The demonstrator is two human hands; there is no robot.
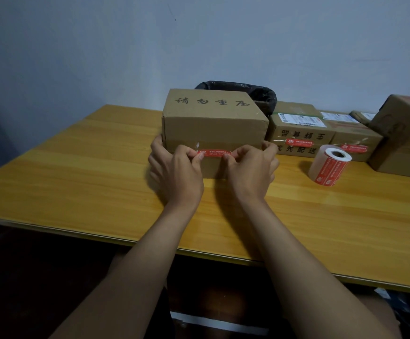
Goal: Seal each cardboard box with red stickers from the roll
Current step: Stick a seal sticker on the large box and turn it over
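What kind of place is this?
Likely a small parcel-packing station: sealed cardboard boxes with shipping labels, a sticker roll on a wooden table, and a lined bin against a bare wall.

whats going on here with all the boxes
A person is pressing a red sticker onto the front seam of a cardboard box on the wooden table, left hand and right hand thumbs at its two ends. The sticker roll stands to the right, beside boxes already stickered.

dim, even light | soft shadows | wide-angle bowing at edges | slightly soft focus
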